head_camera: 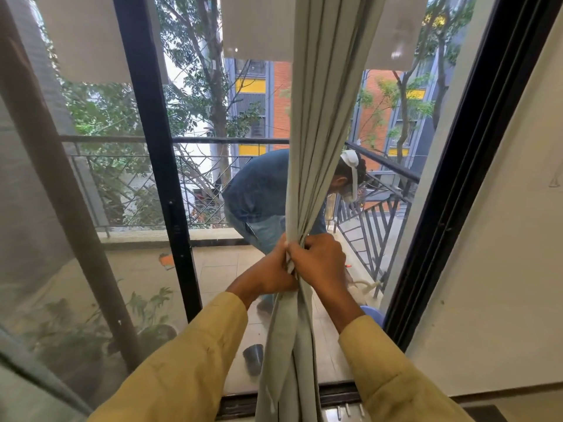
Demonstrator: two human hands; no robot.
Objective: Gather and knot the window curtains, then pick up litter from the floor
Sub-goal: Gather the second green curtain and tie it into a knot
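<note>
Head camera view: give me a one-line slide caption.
Left hand and right hand grip the bunched pale grey-green fabric curtain before the black-framed glass balcony door.

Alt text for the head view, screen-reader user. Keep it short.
The left hand and right hand grip a bunched grey curtain together, not yet knotted, before a black-framed window. Through the glass, another person bends over on a tiled balcony with a metal railing; trees and buildings lie beyond.

The pale grey-green pleated curtain (320,117) runs off the top and bottom edges. It hides the left hand (271,269) fingertips and the middle of the bent-over person in a blue denim shirt (259,190). Lower left, a leafy potted plant (146,306) blurs behind sheer grey fabric (36,208).
</note>
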